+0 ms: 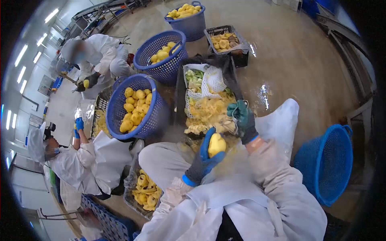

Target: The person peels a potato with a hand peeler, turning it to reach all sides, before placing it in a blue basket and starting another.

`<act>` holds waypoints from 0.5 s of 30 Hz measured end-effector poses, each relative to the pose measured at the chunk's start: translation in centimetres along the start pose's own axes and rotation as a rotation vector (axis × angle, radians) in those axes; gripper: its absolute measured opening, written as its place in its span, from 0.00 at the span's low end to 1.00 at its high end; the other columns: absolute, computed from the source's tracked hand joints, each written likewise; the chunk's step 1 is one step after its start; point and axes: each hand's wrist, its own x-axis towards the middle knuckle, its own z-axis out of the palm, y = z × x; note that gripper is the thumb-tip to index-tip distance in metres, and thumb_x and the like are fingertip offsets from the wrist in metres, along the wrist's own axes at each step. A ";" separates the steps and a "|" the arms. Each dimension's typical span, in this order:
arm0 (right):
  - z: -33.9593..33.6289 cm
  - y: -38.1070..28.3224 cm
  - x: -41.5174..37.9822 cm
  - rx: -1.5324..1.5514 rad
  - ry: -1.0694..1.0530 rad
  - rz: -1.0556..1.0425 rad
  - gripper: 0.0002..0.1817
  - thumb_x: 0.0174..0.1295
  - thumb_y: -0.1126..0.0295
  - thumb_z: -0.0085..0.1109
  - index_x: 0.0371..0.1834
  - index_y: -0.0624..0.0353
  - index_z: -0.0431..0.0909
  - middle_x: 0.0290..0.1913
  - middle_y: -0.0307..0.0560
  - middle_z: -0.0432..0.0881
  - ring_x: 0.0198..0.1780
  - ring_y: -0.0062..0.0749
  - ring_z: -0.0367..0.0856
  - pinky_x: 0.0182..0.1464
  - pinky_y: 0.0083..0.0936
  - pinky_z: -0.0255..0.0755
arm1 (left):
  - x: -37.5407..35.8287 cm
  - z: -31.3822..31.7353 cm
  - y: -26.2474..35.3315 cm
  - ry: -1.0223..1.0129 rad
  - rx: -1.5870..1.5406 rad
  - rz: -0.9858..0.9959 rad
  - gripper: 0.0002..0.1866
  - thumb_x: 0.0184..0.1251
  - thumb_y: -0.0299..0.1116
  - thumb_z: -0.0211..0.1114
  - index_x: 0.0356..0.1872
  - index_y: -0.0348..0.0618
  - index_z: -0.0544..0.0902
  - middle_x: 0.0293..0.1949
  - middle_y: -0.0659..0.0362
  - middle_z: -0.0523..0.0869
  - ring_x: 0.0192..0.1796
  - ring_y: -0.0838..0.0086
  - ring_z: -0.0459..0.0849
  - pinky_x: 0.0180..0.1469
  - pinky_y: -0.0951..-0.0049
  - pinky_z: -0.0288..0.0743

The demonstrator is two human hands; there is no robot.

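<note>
My left hand [202, 160], in a blue and dark glove, is wrapped round a smooth yellow peeled potato [217, 145] above my lap. To its right and a little higher, my right hand [243, 122], in a green and dark glove, has its fingers curled round a small tool that is mostly hidden. The hand and the potato are apart. Just beyond both hands lies a black crate [178, 96] with peelings [211, 111], a white mesh [213, 80] and green scraps.
Blue baskets of yellow potatoes [161, 114] [177, 66] [193, 26] stand ahead and left. A blue basket [326, 164] is at right. Peelings [145, 190] fill a crate by my left leg. Two people in white [76, 164] [98, 52] work at left.
</note>
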 end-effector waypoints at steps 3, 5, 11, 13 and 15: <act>4.7 -0.7 -3.6 -0.332 -0.226 -0.297 0.18 0.70 0.54 0.48 0.38 0.60 0.76 0.29 0.40 0.80 0.29 0.24 0.77 0.35 0.23 0.75 | 0.2 0.4 0.7 -0.022 0.126 0.048 0.42 0.61 0.28 0.65 0.73 0.40 0.49 0.63 0.54 0.67 0.59 0.72 0.70 0.59 0.72 0.69; 4.7 -1.3 -3.7 0.091 -0.186 0.127 0.15 0.69 0.58 0.49 0.36 0.59 0.75 0.34 0.40 0.80 0.31 0.23 0.77 0.36 0.23 0.74 | -0.4 0.6 0.2 -0.045 0.105 0.031 0.43 0.60 0.28 0.66 0.73 0.40 0.49 0.64 0.53 0.65 0.62 0.70 0.68 0.61 0.72 0.66; 3.6 -1.1 -2.9 -0.173 -0.300 -0.076 0.16 0.68 0.56 0.50 0.37 0.59 0.73 0.37 0.44 0.81 0.36 0.25 0.79 0.38 0.23 0.75 | 0.0 0.3 0.5 -0.013 -0.062 -0.074 0.46 0.58 0.30 0.68 0.72 0.36 0.48 0.69 0.51 0.60 0.69 0.67 0.61 0.68 0.69 0.56; 4.8 -2.1 -4.0 -0.071 -0.183 0.085 0.17 0.69 0.55 0.49 0.37 0.59 0.74 0.37 0.46 0.81 0.35 0.26 0.79 0.39 0.23 0.75 | 0.2 0.0 0.5 -0.027 -0.040 -0.053 0.46 0.58 0.30 0.68 0.72 0.36 0.48 0.69 0.50 0.59 0.69 0.66 0.60 0.68 0.69 0.56; 2.4 -1.1 -1.1 -0.117 -0.085 -0.151 0.19 0.70 0.53 0.48 0.39 0.61 0.75 0.38 0.48 0.82 0.34 0.27 0.79 0.39 0.24 0.75 | 0.1 -0.3 1.1 -0.028 -0.079 -0.055 0.47 0.58 0.29 0.68 0.72 0.35 0.47 0.70 0.50 0.58 0.70 0.66 0.58 0.69 0.68 0.54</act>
